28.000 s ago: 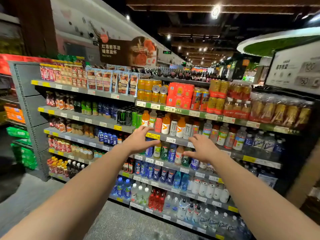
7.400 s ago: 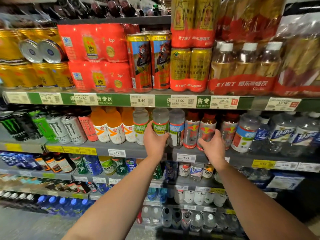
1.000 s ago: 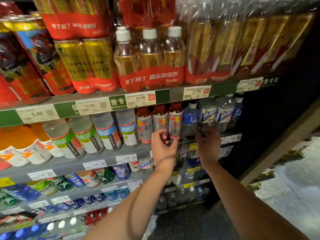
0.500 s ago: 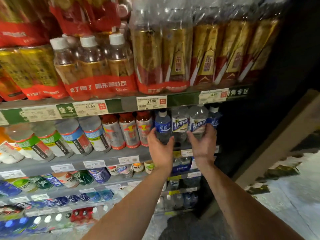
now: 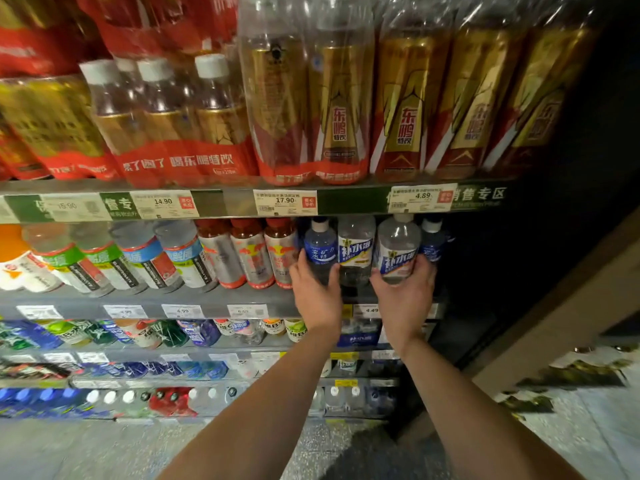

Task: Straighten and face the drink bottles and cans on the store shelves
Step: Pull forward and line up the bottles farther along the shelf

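My left hand (image 5: pixel 317 294) is cupped around the base of the blue-label bottle (image 5: pixel 320 249), and my right hand (image 5: pixel 405 292) is wrapped on the clear bottle (image 5: pixel 398 251) at the far end of the same shelf (image 5: pixel 149 301); hands apart, one clear bottle between them. I'd say we're facing the last bottles of this row. Next, I reckon, twist both labels forward and draw them flush with the shelf edge beside the red-capped bottles (image 5: pixel 254 251).

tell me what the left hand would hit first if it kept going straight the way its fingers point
The left hand already grips the blue-label bottle, so that bottle comes first. Pushed further, it would probably meet whatever stands behind it on the shelf, but that depth is too dark to see.
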